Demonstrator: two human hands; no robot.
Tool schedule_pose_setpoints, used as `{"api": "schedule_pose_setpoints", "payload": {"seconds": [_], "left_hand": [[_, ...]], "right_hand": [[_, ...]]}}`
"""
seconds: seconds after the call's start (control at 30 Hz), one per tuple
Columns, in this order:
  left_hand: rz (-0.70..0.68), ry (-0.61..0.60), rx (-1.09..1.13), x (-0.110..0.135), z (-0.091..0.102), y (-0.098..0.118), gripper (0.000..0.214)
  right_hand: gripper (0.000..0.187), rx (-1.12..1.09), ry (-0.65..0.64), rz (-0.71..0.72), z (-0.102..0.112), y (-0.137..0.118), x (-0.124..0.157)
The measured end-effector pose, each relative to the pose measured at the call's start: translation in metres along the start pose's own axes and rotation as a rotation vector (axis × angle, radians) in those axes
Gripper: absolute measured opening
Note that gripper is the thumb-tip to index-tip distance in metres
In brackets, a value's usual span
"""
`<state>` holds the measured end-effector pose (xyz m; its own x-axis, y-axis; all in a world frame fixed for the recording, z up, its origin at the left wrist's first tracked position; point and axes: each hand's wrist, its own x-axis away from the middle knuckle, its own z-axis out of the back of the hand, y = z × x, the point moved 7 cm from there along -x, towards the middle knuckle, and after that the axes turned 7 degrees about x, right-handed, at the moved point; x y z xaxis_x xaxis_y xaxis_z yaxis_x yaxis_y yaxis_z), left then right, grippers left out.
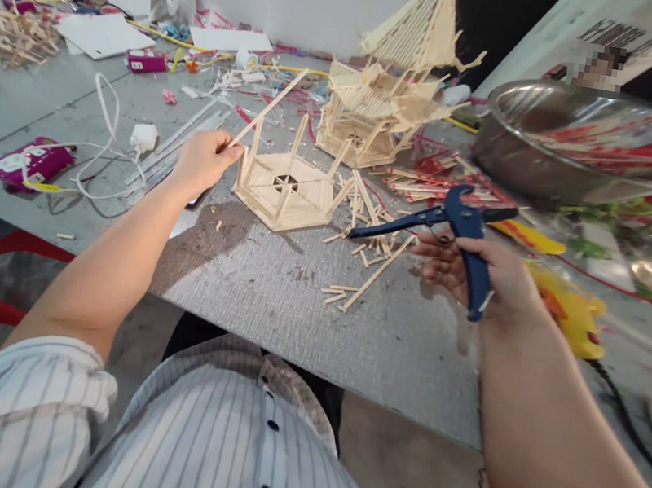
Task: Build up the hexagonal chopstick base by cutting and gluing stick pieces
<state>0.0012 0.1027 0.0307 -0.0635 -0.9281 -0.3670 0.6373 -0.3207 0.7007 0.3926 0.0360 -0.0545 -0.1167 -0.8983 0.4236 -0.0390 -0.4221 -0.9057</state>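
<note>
My left hand (203, 163) pinches the lower end of a long wooden stick (275, 102), which slants up to the right. Just beside that hand, a hexagonal wooden stick frame (310, 185) lies on the table, with short posts rising from its corners. In my right hand (502, 282) is a blue ratchet-type pipe cutter (467, 217), its handles spread apart and one pointing left. The fingers of that hand show below the tool, partly hidden by its handle. Cut stick pieces (369, 263) lie scattered between the frame and the cutter.
Behind stands a pagoda model (386, 97) of sticks. A metal basin (504, 136) holding red-wrapped chopsticks is at right, with a yellow glue gun (574, 316) nearer me. A white charger (143, 137), its cable and a purple packet (35, 163) lie left. A stick pile (9, 33) sits farther back.
</note>
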Motion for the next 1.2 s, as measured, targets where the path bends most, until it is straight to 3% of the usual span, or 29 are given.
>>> {"api": "schedule_pose_setpoints", "payload": {"seconds": [0.1, 0.7, 1.0, 1.2], "left_hand": [[0.006, 0.069, 0.008, 0.006, 0.003, 0.003, 0.026], [-0.091, -0.137, 0.121, 0.024, -0.015, 0.024, 0.017], [-0.098, -0.155, 0.151, 0.025, -0.022, 0.018, 0.014], [-0.139, -0.167, 0.223, 0.023, -0.024, 0.018, 0.012]], "right_hand": [[0.022, 0.014, 0.020, -0.041, 0.003, 0.002, -0.003], [0.018, 0.034, -0.001, -0.106, 0.013, 0.017, -0.014], [0.019, 0.042, 0.006, -0.121, 0.011, 0.017, -0.013], [0.022, 0.061, -0.069, -0.123, 0.008, 0.016, -0.011]]}}
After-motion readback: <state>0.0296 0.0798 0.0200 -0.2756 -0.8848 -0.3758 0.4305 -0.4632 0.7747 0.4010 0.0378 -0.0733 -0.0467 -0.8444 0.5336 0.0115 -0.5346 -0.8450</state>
